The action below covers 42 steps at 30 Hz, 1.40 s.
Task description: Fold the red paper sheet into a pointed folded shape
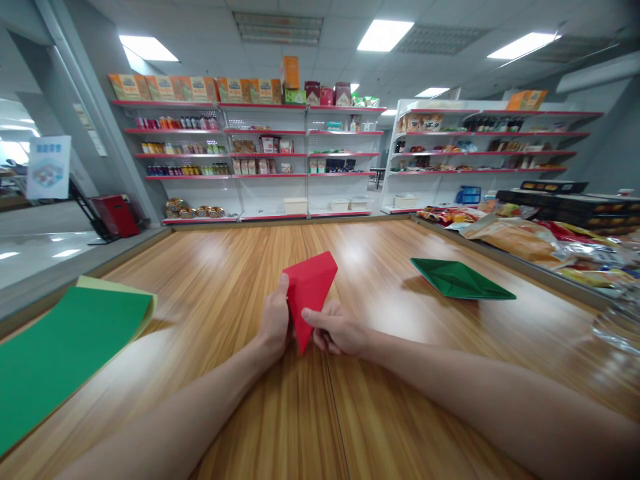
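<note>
A folded piece of red paper point(314, 283), kite-shaped with its narrow point toward me, is held up just above the wooden table point(225, 267). My left hand point(277, 317) grips its left edge, thumb on the front face and fingers hidden behind. Near the lower tip, my right hand point(336, 327) pinches the right edge, thumb in front and fingers curled behind. To the right lies a folded green paper shape point(463, 279), pointed at both ends. Sheets of green paper point(75, 340) rest at the left, with a pale yellow-green sheet point(117, 287) showing beneath.
Snack packages point(525, 240) and dark boxes point(570, 207) are piled beyond the table's right edge. A clear plastic item point(620, 327) sits near them. Stocked shelves point(270, 133) stand behind the table. At the left are a red box point(116, 215) and a sign point(49, 167).
</note>
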Each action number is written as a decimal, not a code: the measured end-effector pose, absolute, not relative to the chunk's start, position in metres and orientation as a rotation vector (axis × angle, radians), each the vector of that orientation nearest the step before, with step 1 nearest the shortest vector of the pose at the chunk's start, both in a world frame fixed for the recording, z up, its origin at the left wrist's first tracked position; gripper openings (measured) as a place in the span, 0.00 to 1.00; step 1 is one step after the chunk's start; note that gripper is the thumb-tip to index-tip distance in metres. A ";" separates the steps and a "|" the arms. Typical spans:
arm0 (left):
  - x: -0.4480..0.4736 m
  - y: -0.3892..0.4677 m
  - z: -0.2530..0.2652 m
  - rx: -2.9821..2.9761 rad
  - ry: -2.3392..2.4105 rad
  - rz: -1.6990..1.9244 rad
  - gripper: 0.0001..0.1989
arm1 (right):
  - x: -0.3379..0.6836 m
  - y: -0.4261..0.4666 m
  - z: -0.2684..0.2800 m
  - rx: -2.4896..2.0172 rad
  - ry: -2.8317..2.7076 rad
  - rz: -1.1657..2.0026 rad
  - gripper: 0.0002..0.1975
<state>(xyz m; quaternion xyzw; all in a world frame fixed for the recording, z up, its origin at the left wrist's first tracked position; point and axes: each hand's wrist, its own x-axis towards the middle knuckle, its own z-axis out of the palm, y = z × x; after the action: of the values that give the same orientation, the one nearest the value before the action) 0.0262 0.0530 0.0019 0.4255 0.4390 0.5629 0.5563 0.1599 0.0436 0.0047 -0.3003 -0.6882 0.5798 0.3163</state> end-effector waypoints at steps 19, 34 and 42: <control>0.034 0.048 -0.003 1.186 0.881 1.159 0.23 | 0.168 0.064 0.001 -0.612 -1.531 1.474 0.26; 0.047 0.035 0.003 1.208 0.801 1.012 0.20 | 0.173 0.076 0.001 -0.661 -1.341 1.531 0.27; 0.049 0.032 0.002 1.182 0.833 1.053 0.18 | 0.176 0.081 0.000 -0.665 -1.290 1.524 0.27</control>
<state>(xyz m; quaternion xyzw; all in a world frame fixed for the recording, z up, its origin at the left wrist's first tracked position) 0.0492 0.0323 0.0019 0.5152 0.3631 0.4591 0.6261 0.1761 0.0806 0.0003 -0.2744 -0.5322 0.6291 0.4956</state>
